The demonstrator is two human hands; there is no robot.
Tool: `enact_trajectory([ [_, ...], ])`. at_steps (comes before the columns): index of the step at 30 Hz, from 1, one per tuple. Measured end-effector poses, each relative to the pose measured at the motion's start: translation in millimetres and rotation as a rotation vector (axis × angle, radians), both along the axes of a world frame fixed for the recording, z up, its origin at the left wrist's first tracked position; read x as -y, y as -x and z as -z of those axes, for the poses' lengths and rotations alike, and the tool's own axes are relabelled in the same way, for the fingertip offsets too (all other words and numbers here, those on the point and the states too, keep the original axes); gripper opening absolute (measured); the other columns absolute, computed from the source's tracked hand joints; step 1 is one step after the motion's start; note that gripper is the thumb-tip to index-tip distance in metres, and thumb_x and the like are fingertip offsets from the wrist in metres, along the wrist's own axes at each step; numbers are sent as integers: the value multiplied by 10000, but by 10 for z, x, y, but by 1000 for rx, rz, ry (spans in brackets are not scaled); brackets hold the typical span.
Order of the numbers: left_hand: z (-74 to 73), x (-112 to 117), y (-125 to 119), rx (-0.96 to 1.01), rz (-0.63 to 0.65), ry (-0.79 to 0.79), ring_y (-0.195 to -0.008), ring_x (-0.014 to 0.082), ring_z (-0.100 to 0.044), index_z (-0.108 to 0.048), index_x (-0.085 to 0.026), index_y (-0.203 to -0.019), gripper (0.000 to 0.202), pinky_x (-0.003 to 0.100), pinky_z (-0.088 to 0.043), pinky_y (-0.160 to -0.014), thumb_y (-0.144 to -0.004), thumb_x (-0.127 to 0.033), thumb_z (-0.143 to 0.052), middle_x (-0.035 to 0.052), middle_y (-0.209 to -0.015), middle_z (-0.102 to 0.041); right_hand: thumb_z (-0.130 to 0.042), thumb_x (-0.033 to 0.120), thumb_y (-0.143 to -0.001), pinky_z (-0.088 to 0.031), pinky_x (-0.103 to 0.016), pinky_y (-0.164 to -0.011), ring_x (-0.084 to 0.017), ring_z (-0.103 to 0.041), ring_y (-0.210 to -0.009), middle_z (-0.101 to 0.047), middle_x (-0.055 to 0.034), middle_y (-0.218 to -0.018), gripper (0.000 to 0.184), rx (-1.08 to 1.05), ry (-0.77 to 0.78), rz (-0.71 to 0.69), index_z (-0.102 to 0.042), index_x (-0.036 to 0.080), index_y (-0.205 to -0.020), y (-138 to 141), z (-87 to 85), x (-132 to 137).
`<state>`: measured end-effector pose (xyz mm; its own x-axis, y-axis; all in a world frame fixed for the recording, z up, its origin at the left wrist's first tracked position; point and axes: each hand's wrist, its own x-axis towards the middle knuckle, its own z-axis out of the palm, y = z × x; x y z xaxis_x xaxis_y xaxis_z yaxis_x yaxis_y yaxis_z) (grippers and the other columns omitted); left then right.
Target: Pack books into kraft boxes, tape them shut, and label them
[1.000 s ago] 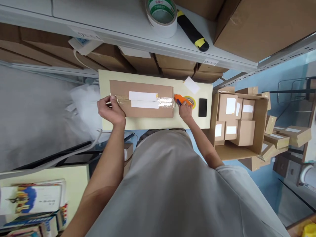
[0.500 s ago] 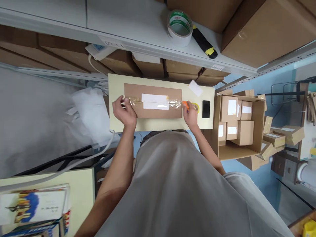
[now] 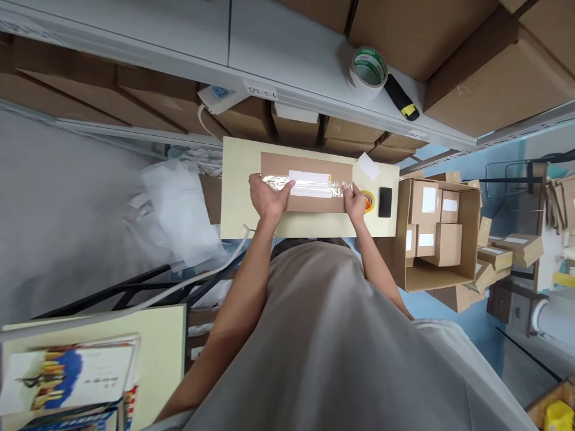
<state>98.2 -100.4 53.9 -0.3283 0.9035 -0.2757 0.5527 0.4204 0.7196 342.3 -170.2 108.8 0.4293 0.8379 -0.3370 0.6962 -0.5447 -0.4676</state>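
A long brown cardboard box (image 3: 314, 205) lies on the pale yellow table (image 3: 242, 221). Clear shiny tape (image 3: 275, 181) runs along its length, and a white label (image 3: 309, 184) sits in the middle of the top. My left hand (image 3: 269, 199) grips the left end, its thumb on top near the label. At the right end my right hand (image 3: 354, 205) holds the box, thumb over the tape; its other fingers are partly hidden. Just right of that hand lies a yellow tape roll (image 3: 371, 199) with something orange (image 3: 368, 203) at it.
A black phone (image 3: 385, 202) and a white slip (image 3: 368, 166) lie on the table's right part. Beside it stands an open carton (image 3: 401, 239) of labelled boxes. A shelf above bears a tape roll (image 3: 366, 78) and a utility knife (image 3: 401, 96). Plastic bags (image 3: 175, 203) hang at left.
My right hand has let go of the orange item, now by the tape roll, and taken the box's right end. My left hand has shifted further onto the box. The view has swung left.
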Motion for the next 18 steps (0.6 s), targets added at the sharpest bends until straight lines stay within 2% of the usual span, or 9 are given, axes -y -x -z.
enact_trajectory([
  [3,20,13,199,83,9,4,-1322,393,-718,-588,-204,-1293,644,553,-545,-1228,-808,-372,-977,164,-1345,-747,-389,477,-1169,-586,-306,-1078,-258,-788,-1261,-818,-215,-1452,651,-80,-85,1,-648,63,-1599,-78,-15,79],
  [5,2,18,318,116,28,-1,-1233,346,-743,-621,-222,-1224,513,519,-567,-1187,-840,-359,-932,116,-1247,-777,-403,465,-1141,-593,-307,-1057,-264,-796,-1217,-849,-201,-1373,638,-91,-98,16,-702,52,-1523,-78,-37,98],
  [8,-58,35,488,133,73,-63,-1228,328,-736,-670,-210,-1209,424,493,-579,-1157,-868,-347,-883,118,-1199,-778,-441,512,-1105,-609,-340,-1036,-282,-802,-1128,-872,-192,-1256,620,-113,-105,1,-766,64,-1386,-19,-95,142],
  [12,-91,119,736,152,103,-153,-1230,301,-738,-678,-204,-1298,479,440,-620,-1085,-876,-326,-867,124,-1246,-775,-497,550,-1087,-606,-404,-1150,-300,-760,-1326,-817,-211,-1425,605,-193,-214,28,-736,117,-1435,140,-103,325],
  [15,-42,250,902,169,101,-121,-1170,276,-778,-660,-225,-1250,440,417,-650,-1032,-865,-288,-865,108,-1243,-793,-573,521,-1054,-595,-476,-1222,-322,-722,-1445,-764,-221,-1538,594,-262,-271,154,-721,139,-1484,291,9,513],
  [18,29,414,990,223,68,-82,-1145,276,-810,-638,-239,-1190,393,420,-677,-1007,-864,-256,-857,114,-1249,-812,-628,481,-1011,-623,-511,-1205,-331,-753,-1408,-758,-240,-1536,577,-342,-313,264,-710,134,-1464,421,159,673],
])
